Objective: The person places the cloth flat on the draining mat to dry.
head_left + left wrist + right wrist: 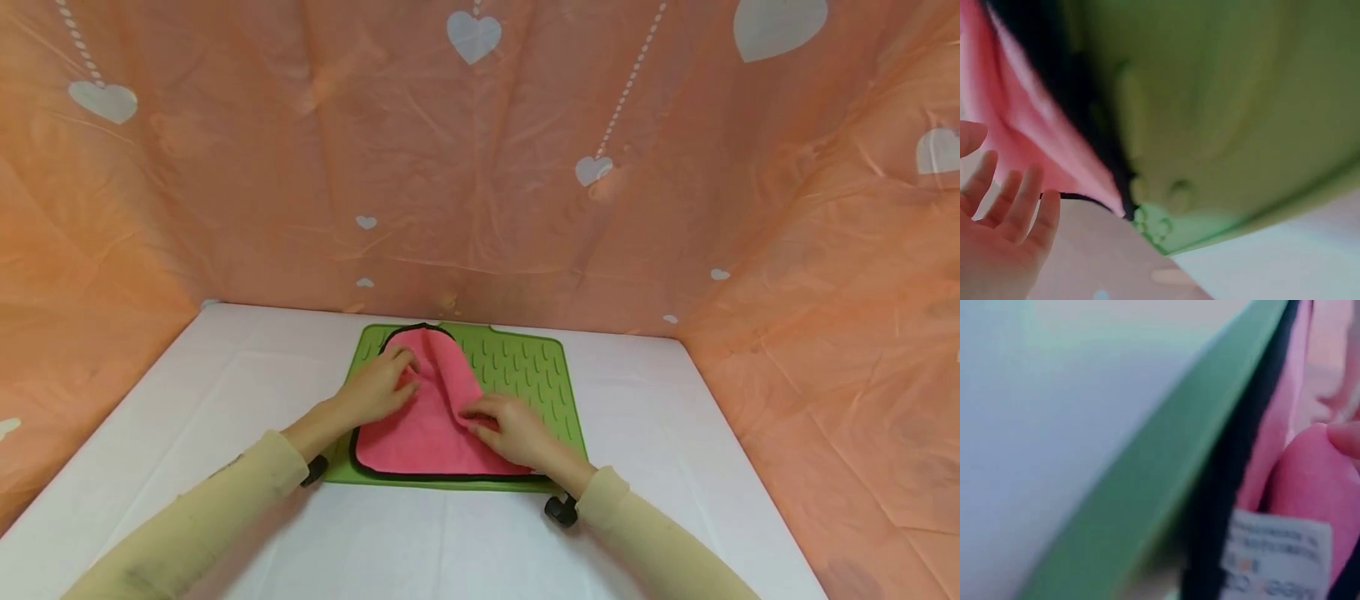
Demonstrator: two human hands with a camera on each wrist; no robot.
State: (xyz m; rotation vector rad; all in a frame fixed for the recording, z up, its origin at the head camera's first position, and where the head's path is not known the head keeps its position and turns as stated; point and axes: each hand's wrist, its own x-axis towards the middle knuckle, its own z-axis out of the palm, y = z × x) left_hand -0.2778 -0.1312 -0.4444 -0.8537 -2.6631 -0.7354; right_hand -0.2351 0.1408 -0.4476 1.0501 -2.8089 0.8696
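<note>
A pink cloth (420,442) with black edging lies on a green ridged mat (532,375), its right part folded over toward the middle. My right hand (513,425) pinches the folded part between thumb and fingers. In the right wrist view, a fingertip (1344,436) meets the raised pink fold, and a white printed label (1275,556) shows at the cloth's black edge. Over the cloth's left side is my left hand (378,387); the left wrist view shows its fingers (1022,200) spread and loosely bent beside the pink fabric, with nothing between them.
The mat lies on a white-covered table (255,375). An orange curtain (465,208) with pale hearts encloses the back and both sides. Black wrist camera mounts (561,510) hang under the forearms near the mat's front edge.
</note>
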